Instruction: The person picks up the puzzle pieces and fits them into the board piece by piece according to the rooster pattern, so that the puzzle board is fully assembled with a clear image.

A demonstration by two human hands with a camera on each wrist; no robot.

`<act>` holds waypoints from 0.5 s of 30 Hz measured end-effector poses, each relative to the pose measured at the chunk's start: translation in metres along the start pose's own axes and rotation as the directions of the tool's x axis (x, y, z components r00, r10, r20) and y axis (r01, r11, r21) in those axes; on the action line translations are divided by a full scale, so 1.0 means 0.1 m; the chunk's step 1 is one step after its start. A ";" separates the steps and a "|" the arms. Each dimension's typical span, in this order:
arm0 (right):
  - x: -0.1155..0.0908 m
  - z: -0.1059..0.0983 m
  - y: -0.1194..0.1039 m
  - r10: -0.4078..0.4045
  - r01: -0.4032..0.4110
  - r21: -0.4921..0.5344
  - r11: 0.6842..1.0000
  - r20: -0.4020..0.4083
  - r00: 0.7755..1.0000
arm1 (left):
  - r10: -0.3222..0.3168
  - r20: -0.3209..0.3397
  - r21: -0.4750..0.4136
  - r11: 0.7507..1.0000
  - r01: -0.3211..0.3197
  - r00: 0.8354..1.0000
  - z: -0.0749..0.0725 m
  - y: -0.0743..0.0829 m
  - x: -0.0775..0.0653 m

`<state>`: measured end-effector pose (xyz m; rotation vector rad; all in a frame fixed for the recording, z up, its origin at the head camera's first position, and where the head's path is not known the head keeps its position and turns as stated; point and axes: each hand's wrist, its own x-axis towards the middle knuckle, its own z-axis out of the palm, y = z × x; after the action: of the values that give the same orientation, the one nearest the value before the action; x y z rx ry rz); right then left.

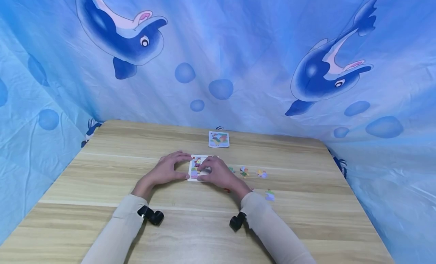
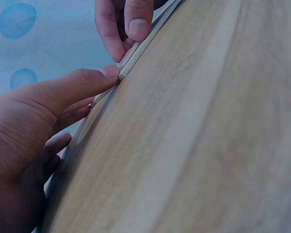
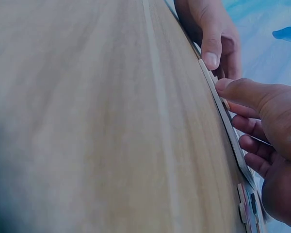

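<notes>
A small white-rimmed puzzle board (image 1: pixel 190 169) lies flat on the table in the head view, with colourful pieces fitted along its left side. My left hand (image 1: pixel 167 169) holds its left edge, thumb at the near corner and forefinger at the far one. In the left wrist view the thumb (image 2: pixel 94 82) rests right at the board's corner. Over the board, my right hand (image 1: pixel 218 174) bends its forefinger and thumb toward each other. The right wrist view shows a thin puzzle piece (image 3: pixel 225 103) between them, mostly hidden by the fingers.
Several loose puzzle pieces (image 1: pixel 243 171) lie to the right, some partly behind my right forearm. A printed picture card (image 1: pixel 219 143) sits beyond the board. A blue curtain with dolphins (image 1: pixel 218 59) hangs along the far edge of the wooden table (image 1: pixel 184 233).
</notes>
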<state>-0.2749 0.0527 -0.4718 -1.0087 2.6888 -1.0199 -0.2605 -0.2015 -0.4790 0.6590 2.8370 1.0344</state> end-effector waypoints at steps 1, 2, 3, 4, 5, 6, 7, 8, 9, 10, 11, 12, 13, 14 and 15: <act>0.00 0.00 0.00 -0.008 0.008 -0.006 1.000 0.000 1.000 | -0.001 0.001 0.000 1.000 0.001 1.000 0.00 0.00 0.00; 0.01 0.00 0.00 -0.016 0.016 -0.013 1.000 0.000 1.000 | -0.001 0.002 0.001 1.000 0.001 1.000 0.00 0.00 0.00; 0.01 -0.01 0.00 -0.019 0.019 -0.017 1.000 0.002 1.000 | -0.001 0.002 0.001 1.000 0.001 1.000 0.00 0.00 0.00; 0.00 -0.01 0.00 -0.022 0.022 -0.023 1.000 0.004 1.000 | -0.001 0.002 0.003 1.000 0.001 1.000 0.00 0.00 0.00; 0.00 -0.01 -0.01 -0.022 0.022 -0.024 0.999 0.006 1.000 | 0.000 0.002 0.004 1.000 0.000 1.000 0.00 -0.01 0.00; 0.00 -0.01 -0.01 -0.022 0.023 -0.025 0.999 0.008 1.000 | 0.000 0.002 0.006 1.000 0.000 1.000 0.00 -0.01 0.00; 0.00 -0.01 -0.01 -0.024 0.024 -0.027 0.999 0.009 1.000 | 0.001 0.002 0.008 1.000 -0.001 1.000 0.00 -0.01 0.00; 0.00 -0.01 -0.01 -0.023 0.023 -0.025 0.999 0.009 1.000 | 0.001 0.002 0.007 1.000 -0.001 1.000 0.00 -0.01 0.00; 0.00 -0.01 -0.02 -0.020 0.020 -0.020 1.000 0.009 1.000 | 0.003 0.000 0.007 1.000 -0.003 1.000 0.00 -0.01 0.00; 0.00 -0.01 -0.02 -0.018 0.018 -0.014 1.000 0.007 1.000 | 0.004 0.000 0.007 1.000 -0.004 1.000 0.00 -0.01 0.00; 0.00 -0.01 -0.02 -0.016 0.016 -0.007 1.000 0.004 1.000 | 0.004 0.000 0.006 1.000 -0.004 1.000 0.00 -0.01 0.00; 0.00 -0.01 -0.02 -0.013 0.013 0.000 1.000 0.001 1.000 | 0.005 0.000 0.006 1.000 -0.005 1.000 0.00 -0.01 0.00; 0.00 0.00 -0.02 -0.008 0.008 0.009 1.000 0.001 1.000 | 0.005 0.000 0.005 1.000 -0.005 1.000 0.00 -0.01 0.00; 0.01 0.00 -0.02 -0.003 0.003 0.020 1.000 0.000 1.000 | 0.006 0.000 0.005 1.000 -0.006 1.000 0.00 -0.01 0.00; 0.01 0.01 -0.02 0.002 -0.002 0.026 1.000 -0.001 1.000 | 0.006 -0.001 0.005 1.000 -0.006 1.000 0.00 -0.01 0.00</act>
<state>-0.2744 0.0502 -0.4712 -1.0015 2.6694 -1.0534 -0.2609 -0.2024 -0.4797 0.6687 2.8410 1.0286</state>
